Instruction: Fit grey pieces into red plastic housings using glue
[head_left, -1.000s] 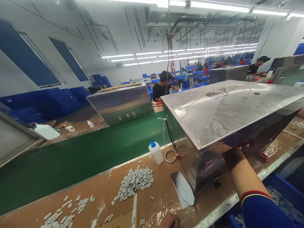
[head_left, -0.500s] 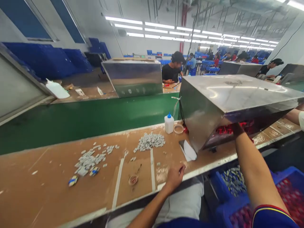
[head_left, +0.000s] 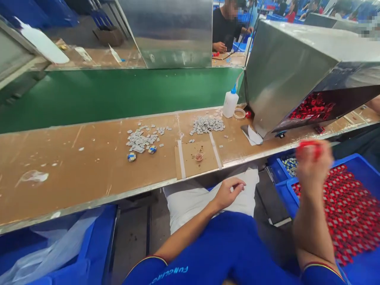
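Observation:
My right hand (head_left: pixel 315 166), blurred by motion, is closed round a bright red plastic part (head_left: pixel 310 148); whether there is more than one cannot be made out. It is above the corner of a blue crate (head_left: pixel 360 158) filled with rows of red parts (head_left: pixel 353 213). Behind it, a heap of similar red pieces (head_left: pixel 314 106) lies inside the tilted metal box (head_left: pixel 276 75). My left hand (head_left: pixel 228 193) rests over the white cushion (head_left: pixel 249 194) on my lap, fingers loosely bent, thumb and forefinger apart, nothing visible in it.
On the bench (head_left: pixel 89 174) lie two piles of small grey pieces (head_left: pixel 208 124), a small round dish (head_left: pixel 198 157), a white bottle with blue cap (head_left: pixel 230 103) and a tape roll (head_left: pixel 239 113). A co-worker (head_left: pixel 225 27) sits across the green belt (head_left: pixel 133 91).
My right hand has come out of the metal box with red in it and moved over the crate. My left hand has drawn back from the bench edge to my lap. The view has tilted down.

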Demonstrator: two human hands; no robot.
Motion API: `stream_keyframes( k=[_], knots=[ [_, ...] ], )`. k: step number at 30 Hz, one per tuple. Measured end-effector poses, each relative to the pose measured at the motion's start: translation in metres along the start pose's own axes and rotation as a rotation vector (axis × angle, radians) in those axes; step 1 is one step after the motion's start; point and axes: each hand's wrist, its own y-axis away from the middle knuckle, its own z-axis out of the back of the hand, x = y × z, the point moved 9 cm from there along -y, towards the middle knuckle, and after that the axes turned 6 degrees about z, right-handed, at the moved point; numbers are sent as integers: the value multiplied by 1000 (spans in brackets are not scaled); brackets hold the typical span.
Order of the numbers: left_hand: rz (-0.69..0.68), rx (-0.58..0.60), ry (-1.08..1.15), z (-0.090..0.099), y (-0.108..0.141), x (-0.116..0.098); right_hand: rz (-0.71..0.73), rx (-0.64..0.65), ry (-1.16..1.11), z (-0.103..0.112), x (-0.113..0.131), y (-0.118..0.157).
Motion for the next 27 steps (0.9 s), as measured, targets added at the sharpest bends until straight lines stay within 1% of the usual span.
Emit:
stream_keyframes(
  k=[1,2,3,4,5,6,8,10,12,15,17,19,21,23,25,27],
  knots=[
    [14,2,44,10,6,1,152,164,-120,-29,44,23],
    [29,1,84,21,10,1,274,337,-251,-58,84,49],
    [40,2,130,33,14,2,304,474,-338,-84,110,71],
    [48,6,187,44,18,2,311,584,-400,-107,130,88],
    [54,10,250,55,22,2,314,665,-447,-126,145,102],
    [59,10,312,66,26,2,313,721,-473,-141,154,111],
    [70,-5,414,83,33,3,342,776,-493,-160,167,121],
    [83,-31,453,93,39,4,368,788,-493,-170,174,125],
    [96,-78,448,100,43,8,386,770,-491,-175,179,127],
    [127,-231,356,111,49,16,419,731,-507,-179,184,131],
    [141,-336,261,119,53,17,402,718,-532,-182,182,133],
    [145,-376,207,122,55,13,351,712,-581,-185,176,133],
    [132,-347,217,121,55,7,266,690,-664,-185,168,132],
    [86,-288,228,116,52,-2,119,649,-783,-187,156,134],
    [11,-278,155,113,50,-12,-103,598,-913,-193,141,143],
    [-79,-322,-14,112,47,-21,-324,577,-1023,-203,130,163]
  ],
)
